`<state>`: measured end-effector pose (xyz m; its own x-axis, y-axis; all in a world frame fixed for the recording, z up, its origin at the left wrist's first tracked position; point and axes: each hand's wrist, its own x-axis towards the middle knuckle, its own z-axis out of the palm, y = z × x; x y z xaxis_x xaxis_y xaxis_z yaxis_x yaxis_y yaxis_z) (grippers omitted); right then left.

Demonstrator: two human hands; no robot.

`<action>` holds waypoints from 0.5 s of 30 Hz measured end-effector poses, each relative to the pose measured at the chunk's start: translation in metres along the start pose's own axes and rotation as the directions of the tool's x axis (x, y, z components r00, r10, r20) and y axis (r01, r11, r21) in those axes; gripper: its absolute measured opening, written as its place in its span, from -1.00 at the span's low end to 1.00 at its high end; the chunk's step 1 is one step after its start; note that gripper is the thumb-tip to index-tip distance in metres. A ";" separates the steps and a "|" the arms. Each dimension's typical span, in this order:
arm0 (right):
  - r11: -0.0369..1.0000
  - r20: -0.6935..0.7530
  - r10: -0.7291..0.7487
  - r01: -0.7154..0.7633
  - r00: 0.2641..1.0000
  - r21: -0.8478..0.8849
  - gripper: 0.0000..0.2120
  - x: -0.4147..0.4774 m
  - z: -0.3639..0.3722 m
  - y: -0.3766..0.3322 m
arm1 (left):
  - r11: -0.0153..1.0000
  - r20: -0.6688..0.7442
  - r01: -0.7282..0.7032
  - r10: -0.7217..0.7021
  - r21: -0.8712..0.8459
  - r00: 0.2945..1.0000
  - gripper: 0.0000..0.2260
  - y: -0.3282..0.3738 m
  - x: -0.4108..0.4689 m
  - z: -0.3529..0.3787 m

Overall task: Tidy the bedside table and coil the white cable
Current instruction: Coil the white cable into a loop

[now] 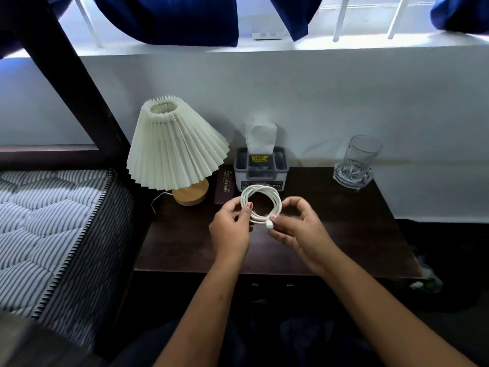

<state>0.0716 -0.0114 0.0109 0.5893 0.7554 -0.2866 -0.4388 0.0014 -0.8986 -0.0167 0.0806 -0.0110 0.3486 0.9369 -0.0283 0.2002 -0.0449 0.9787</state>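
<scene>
The white cable (262, 187) is wound into a ring of several turns and is held over the back middle part of the dark bedside table (330, 234), just in front of the tissue box (260, 169). The ring stands almost upright, with its open face toward the camera. It is nearly round, so it shows no clear long axis. One plug (269, 225) hangs at the lower edge of the ring, and its long side runs up and down with the tip pointing down.

The left hand (229, 230) pinches the left side of the ring between thumb and curled fingers. The right hand (300, 229) pinches the lower right part beside the plug with the thumb, and its other fingers curve loosely above.

The lower left part of the ring is hidden behind the left fingers. I cannot see the other end of the cable, and I cannot tell if the ring touches the table. The ring covers part of the label on the tissue box.

A lamp (174, 147) with a pleated shade stands at the back left, and the shade hides its stem. A dark glasses case (225, 188) lies between the lamp and the tissue box. A drinking glass (363, 152) stands at the back right in a clear faceted dish (352, 178). A striped mattress (53, 221) is at the left, cut off by the frame.
</scene>
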 end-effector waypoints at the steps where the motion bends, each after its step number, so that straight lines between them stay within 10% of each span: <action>1: 0.999 -0.006 -0.017 0.017 1.000 -0.034 -0.77 0.000 -0.002 -0.001 | 0.999 -0.019 0.032 -0.032 -0.010 0.999 -0.83 -0.001 -0.003 0.002; 15: 0.956 -0.321 -0.173 0.080 0.931 -0.283 -0.71 0.081 -0.092 0.002 | 0.996 0.132 0.025 -0.036 0.086 0.991 -0.82 -0.016 0.038 0.129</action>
<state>0.1812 -0.0105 -0.0452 0.8425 0.4927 -0.2176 -0.1797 -0.1237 -0.9759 0.1116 0.0720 -0.0544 0.4586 0.8841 -0.0898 0.2864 -0.0514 0.9567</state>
